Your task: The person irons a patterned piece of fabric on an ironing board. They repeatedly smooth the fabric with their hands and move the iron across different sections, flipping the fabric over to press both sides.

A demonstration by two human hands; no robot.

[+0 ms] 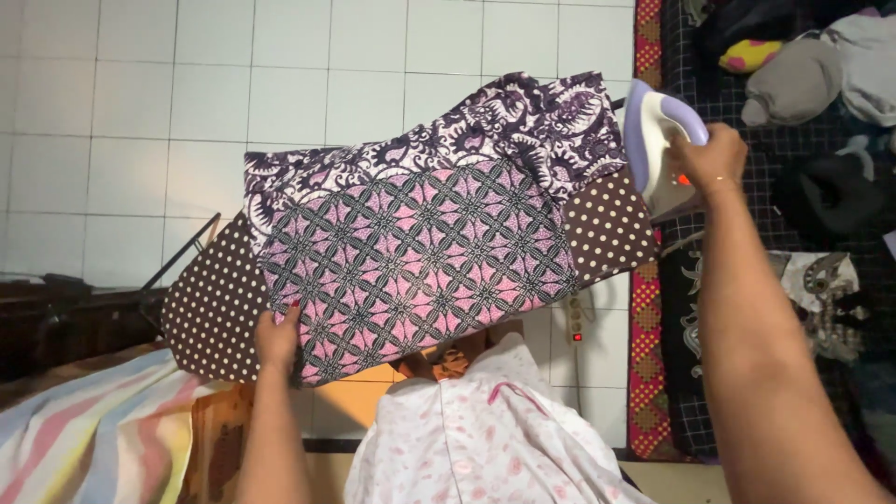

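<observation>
A purple and pink patterned batik cloth (420, 243) lies spread over an ironing board with a brown polka-dot cover (217, 313). My left hand (277, 338) pinches the cloth's near left edge. My right hand (709, 159) grips the handle of a lavender and white iron (653, 140). The iron stands on its heel at the board's right end, off the cloth.
White floor tiles (140, 112) stretch behind the board. A dark mat at the right carries piled clothes (812, 75). A power strip (576, 322) lies on the floor. A striped cloth (93, 429) sits at lower left.
</observation>
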